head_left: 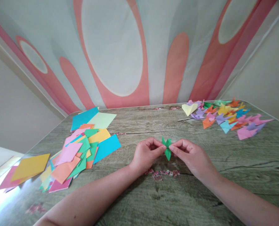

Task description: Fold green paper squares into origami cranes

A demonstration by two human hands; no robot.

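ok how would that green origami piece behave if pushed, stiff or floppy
The green origami piece is probably light, being small folded paper, pinched by the left hand and right hand. Its creased body is likely fairly stiff, though the narrow points may bend if pushed.

Matt paper figure [168, 154], wood-grain tabletop [141, 122]

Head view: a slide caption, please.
Left hand and right hand pinch a green folded paper, with paper sheets at left and folded figures at right.
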